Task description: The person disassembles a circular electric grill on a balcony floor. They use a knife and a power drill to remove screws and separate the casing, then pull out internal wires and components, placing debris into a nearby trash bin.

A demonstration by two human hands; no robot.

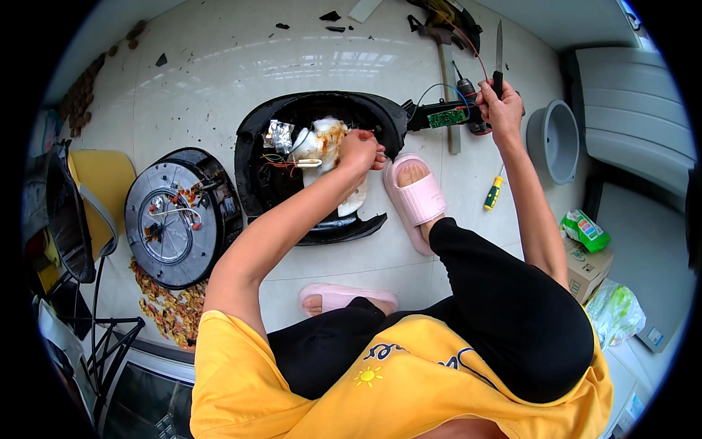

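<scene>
My right hand (501, 108) is closed round the black handle of a knife (499, 55), its blade pointing up and away. A thin red wire (474, 45) runs to the fingers of that hand. Below it, a green circuit board (447, 118) lies on a black arm-like part, with a blue wire looping over it. My left hand (361, 154) is curled closed over the broken black appliance shell (256, 121); what its fingers hold, if anything, is hidden. Inside the shell lie stained white wadding (327, 139), crumpled foil (278, 136) and loose wires.
A hammer (445, 55), a power drill (468, 89) and a yellow-green screwdriver (493, 194) lie to the right, near a grey basin (553, 139). At left, a round black appliance base (164, 256) stands by drying peel pieces (172, 307). Black shards (161, 60) dot the far floor.
</scene>
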